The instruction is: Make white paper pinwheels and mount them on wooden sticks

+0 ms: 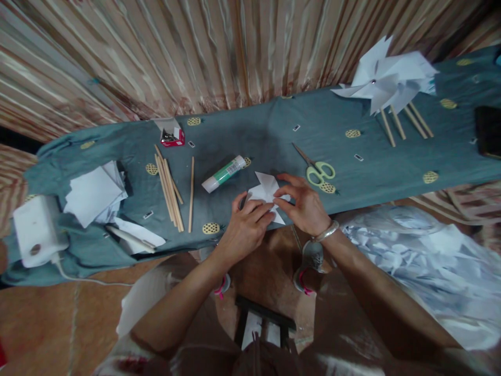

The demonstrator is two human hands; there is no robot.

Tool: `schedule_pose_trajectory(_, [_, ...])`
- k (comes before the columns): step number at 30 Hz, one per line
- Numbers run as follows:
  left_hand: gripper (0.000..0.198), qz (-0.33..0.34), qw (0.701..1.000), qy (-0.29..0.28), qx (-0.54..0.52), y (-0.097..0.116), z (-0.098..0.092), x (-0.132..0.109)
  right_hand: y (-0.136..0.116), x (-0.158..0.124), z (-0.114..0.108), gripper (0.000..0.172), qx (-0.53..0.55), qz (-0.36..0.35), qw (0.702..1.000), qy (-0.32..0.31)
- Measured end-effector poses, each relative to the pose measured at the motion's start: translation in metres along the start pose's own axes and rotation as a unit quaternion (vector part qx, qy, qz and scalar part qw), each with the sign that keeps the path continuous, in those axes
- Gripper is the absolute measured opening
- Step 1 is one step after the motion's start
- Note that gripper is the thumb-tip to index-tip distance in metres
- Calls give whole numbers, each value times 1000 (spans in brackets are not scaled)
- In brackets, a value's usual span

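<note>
A white paper pinwheel [263, 191] with folded points lies at the front edge of the cloth-covered table. My left hand [247, 223] holds its left and near side, fingers bent and pressed onto the paper. From the right, my right hand [303, 204] pinches it near the middle with thumb and fingers, a silver bracelet at the wrist. The fingers hide part of the pinwheel's centre. Just left of it lies a green and white glue stick [225, 173]. Beyond my right hand rest scissors [319, 171] with light green handles, blades pointing away.
Several wooden sticks [169, 193] lie left of the glue stick, near a small red box [172, 137] of metal pins. Paper sheets [94, 194] and a white device [39, 230] sit far left. Pinwheels on sticks [385, 78] lie back right. A plastic bag [415, 261] of paper stands below.
</note>
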State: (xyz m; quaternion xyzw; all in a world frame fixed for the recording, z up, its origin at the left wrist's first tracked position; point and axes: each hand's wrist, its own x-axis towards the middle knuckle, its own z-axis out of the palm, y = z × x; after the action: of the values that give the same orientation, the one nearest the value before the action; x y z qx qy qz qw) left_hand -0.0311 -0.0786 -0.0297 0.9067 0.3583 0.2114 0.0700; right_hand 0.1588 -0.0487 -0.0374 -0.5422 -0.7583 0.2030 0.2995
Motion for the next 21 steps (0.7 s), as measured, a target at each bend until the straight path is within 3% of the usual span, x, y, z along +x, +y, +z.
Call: schedule_pose_trajectory(21, [26, -2, 1000, -2, 2, 1, -1, 1, 0, -2, 4, 16, 18, -18, 1000, 2])
